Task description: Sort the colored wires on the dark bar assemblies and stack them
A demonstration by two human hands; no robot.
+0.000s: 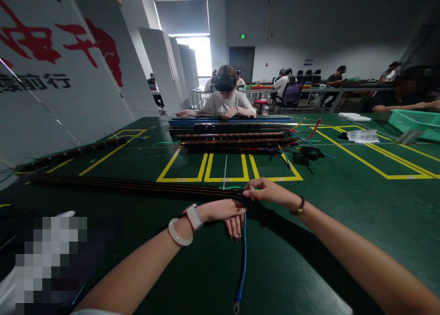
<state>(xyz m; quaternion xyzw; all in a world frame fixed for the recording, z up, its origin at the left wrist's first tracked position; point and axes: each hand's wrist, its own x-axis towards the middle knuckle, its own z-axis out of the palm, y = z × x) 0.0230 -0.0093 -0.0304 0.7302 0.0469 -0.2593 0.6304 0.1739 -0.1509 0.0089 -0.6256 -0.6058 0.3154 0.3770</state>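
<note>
A long dark bundle of strips [137,187] runs from the left across the green table to my hands. At its right end, my left hand [227,212] is closed, palm down, with thumb and fingers about the top of a blue cable [245,251]. That cable hangs toward me and ends in a metal ring terminal [236,307]. My right hand [263,190] is in a pinch at the bundle's tip; whatever lies between its fingertips is hidden. Beside it a white cable tie [225,170] sticks up from the bundle, near a short green wire [231,187].
Several dark strips with coloured wires [233,140] lie across the far side, before a seated person [227,99]. A black part [311,153], a plastic bag [363,136] and a green basket [419,124] are to the right. Yellow tape rectangles [227,179] mark the table.
</note>
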